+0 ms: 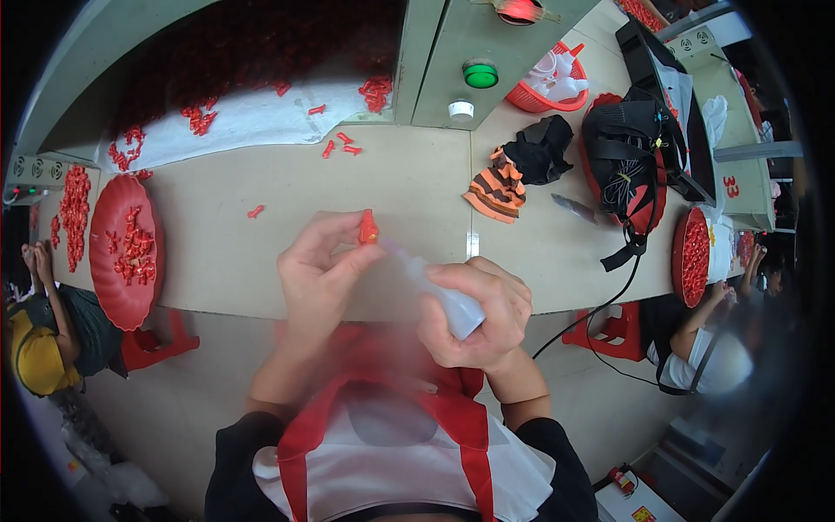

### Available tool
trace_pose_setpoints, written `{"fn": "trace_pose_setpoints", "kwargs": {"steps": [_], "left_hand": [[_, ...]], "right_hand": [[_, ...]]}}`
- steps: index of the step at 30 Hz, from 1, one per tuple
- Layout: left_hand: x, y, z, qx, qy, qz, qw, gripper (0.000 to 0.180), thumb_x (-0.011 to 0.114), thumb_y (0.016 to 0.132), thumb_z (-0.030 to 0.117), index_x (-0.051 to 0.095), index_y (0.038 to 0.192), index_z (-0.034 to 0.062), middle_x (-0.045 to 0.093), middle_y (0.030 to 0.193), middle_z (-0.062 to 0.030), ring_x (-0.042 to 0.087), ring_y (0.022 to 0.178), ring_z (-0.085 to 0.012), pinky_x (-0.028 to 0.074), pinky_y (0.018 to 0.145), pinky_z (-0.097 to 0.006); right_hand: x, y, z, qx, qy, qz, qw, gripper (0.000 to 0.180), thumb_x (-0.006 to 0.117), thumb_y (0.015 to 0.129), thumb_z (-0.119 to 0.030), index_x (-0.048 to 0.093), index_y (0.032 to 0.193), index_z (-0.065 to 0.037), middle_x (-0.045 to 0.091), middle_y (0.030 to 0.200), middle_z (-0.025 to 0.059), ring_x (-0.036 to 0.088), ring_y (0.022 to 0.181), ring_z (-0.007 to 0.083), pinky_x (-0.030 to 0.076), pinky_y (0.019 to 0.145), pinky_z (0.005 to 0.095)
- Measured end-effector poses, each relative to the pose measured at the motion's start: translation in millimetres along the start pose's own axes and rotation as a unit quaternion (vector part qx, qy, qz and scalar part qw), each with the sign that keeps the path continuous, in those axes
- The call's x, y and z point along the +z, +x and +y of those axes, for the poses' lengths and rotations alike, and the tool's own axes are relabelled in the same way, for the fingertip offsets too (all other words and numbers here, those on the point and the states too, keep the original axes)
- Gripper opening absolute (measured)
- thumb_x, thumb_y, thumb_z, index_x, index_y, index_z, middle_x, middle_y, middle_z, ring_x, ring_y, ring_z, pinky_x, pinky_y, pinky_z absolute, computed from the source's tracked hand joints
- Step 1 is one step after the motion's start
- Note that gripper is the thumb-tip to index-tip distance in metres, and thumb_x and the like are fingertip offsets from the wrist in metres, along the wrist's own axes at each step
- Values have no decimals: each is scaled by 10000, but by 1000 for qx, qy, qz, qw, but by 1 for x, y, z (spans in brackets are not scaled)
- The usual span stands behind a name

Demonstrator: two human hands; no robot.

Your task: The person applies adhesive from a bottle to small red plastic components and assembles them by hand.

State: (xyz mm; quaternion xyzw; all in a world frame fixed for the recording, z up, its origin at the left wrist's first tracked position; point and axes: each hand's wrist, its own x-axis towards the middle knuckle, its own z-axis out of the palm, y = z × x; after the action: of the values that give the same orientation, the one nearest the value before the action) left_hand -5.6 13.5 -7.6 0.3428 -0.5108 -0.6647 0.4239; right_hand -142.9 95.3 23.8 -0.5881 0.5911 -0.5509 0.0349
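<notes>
My left hand pinches a small red plastic piece between thumb and fingertips, held up over the front part of the beige table. My right hand grips a white squeeze bottle whose thin nozzle points up and left, almost touching the red piece. Both hands are close together above my red apron straps.
A red oval tray of red pieces lies at the left, with several loose pieces and a heap on a white sheet behind. Striped gloves, a black bag, a red basket and another red tray are at right. People sit at both sides.
</notes>
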Motion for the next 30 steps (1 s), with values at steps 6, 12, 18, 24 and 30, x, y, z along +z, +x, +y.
{"fn": "trace_pose_setpoints", "kwargs": {"steps": [6, 12, 18, 24, 30], "left_hand": [[-4, -1, 0, 12, -2, 20, 1000, 262, 626, 746, -94, 570, 1000, -59, 578, 929, -77, 566, 856, -140, 498, 733, -260], [-29, -1, -1, 7, -10, 53, 999, 277, 624, 753, -79, 573, 1021, -33, 584, 960, -75, 565, 863, -123, 506, 762, -271], [-104, -23, 8, -65, -134, 156, 976, 257, 573, 806, -31, 547, 1062, -38, 590, 1032, -114, 576, 889, -141, 505, 803, -311], [-130, -44, 19, -3, -80, 236, 968, 271, 561, 843, 23, 523, 1107, -28, 609, 981, -116, 624, 817, -174, 504, 698, -229], [-123, -39, 16, -1, -61, 220, 974, 303, 578, 824, 7, 525, 1119, -38, 601, 987, -108, 615, 810, -165, 501, 696, -233]], "right_hand": [[5, 5, -2, -5, 15, -21, 1000, 251, 680, 588, -46, 623, 832, -52, 545, 593, 58, 510, 445, 191, 417, 433, 253], [15, 6, -5, 82, 35, 6, 996, 313, 625, 737, -139, 583, 963, 73, 640, 785, 137, 593, 565, 178, 473, 524, 251], [92, 26, 20, 439, 355, -195, 802, 247, 633, 739, -68, 542, 956, 6, 614, 835, 113, 612, 743, 178, 503, 650, 282], [188, 44, 16, 143, -6, -337, 930, 209, 633, 678, -74, 565, 868, -17, 605, 752, 148, 606, 658, 284, 494, 638, 370], [171, 55, 26, 265, 69, -369, 888, 169, 649, 742, -144, 622, 843, -12, 618, 746, 101, 583, 579, 195, 476, 545, 309]]}}
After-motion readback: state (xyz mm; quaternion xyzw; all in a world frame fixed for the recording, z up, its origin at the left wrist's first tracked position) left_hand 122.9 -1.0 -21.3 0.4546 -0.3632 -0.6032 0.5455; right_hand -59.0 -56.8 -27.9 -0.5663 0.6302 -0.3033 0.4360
